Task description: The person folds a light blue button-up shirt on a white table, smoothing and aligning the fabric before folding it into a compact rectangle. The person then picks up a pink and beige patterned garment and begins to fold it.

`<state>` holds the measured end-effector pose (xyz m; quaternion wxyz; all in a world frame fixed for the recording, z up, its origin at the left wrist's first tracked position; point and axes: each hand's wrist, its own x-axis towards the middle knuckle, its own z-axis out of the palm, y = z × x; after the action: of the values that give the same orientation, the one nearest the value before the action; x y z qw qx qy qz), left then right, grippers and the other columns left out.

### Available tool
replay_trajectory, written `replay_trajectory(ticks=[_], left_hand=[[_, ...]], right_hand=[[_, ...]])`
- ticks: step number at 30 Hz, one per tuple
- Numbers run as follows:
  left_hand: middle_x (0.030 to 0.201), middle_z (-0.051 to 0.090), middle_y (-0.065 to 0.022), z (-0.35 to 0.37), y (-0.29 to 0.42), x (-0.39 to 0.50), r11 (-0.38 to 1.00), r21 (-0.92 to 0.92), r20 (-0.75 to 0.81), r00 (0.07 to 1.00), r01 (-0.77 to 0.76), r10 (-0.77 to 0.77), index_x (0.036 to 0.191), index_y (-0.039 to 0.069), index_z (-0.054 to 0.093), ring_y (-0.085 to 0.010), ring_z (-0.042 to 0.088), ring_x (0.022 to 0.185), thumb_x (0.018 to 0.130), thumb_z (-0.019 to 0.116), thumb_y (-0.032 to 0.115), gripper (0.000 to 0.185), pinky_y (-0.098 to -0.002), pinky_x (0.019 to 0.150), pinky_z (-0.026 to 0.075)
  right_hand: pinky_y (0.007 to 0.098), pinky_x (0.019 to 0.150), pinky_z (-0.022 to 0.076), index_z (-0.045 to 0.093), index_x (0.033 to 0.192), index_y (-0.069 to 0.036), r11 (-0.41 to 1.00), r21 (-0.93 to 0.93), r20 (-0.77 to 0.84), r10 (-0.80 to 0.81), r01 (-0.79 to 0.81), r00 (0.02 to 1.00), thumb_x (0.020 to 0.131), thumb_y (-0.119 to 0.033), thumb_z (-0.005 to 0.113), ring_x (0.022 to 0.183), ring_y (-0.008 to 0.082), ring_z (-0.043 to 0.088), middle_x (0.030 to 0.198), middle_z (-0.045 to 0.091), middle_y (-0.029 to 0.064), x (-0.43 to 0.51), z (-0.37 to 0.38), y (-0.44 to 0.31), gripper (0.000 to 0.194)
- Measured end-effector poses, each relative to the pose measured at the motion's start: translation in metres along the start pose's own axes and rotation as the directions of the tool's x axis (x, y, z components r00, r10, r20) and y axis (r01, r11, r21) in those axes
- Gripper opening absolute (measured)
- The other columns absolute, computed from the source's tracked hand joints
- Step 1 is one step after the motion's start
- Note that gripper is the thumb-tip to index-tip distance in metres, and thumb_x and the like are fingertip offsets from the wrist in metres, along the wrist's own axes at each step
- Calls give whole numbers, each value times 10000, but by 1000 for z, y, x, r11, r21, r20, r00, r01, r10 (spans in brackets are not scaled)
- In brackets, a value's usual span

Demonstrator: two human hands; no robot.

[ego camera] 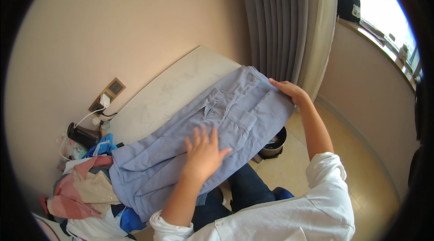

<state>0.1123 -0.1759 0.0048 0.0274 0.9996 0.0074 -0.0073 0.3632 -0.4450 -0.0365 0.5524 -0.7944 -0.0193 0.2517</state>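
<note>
A wide blue-grey garment (169,146) with a sewn pocket lies spread over a white marble-patterned tabletop (149,112). Its near side hangs past the table's edge above my legs. My left hand (203,156) is over the middle of the cloth, palm down and fingers apart; whether it presses on the fabric is hard to tell. At the garment's far right end, my right hand (291,91) grips the edge, thumb on top and the other fingers mostly hidden. Folds and wrinkles run along the cloth, bunched most around the middle.
A pile of clothes, with a pink and beige knit (81,190) on top, sits at the left. Behind it are a black object (83,136) and a wall socket with a white charger (104,100). A round bin (274,144) stands below, near the grey curtain (276,20).
</note>
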Motion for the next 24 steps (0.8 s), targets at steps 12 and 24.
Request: replay_trajectory(ticks=[12,24], left_hand=[[1532,233,-235,56,27,60,983,-68,-274,951,-169,144,1480,118,323,-420,206,1417,935,423,560,709,-643,1098,142],[1531,212,-260,61,31,55,981,-73,-307,940,-179,149,1491,168,308,-438,191,1418,949,421,524,658,-638,1103,135]], right_hand=[[334,689,517,688,1056,7,988,7,-16,-157,157,987,771,-531,734,810,181,653,894,674,85,26,24,-27,611],[388,626,472,675,811,25,924,-329,-297,-297,195,908,717,-448,763,715,208,636,719,633,115,27,37,-51,490]])
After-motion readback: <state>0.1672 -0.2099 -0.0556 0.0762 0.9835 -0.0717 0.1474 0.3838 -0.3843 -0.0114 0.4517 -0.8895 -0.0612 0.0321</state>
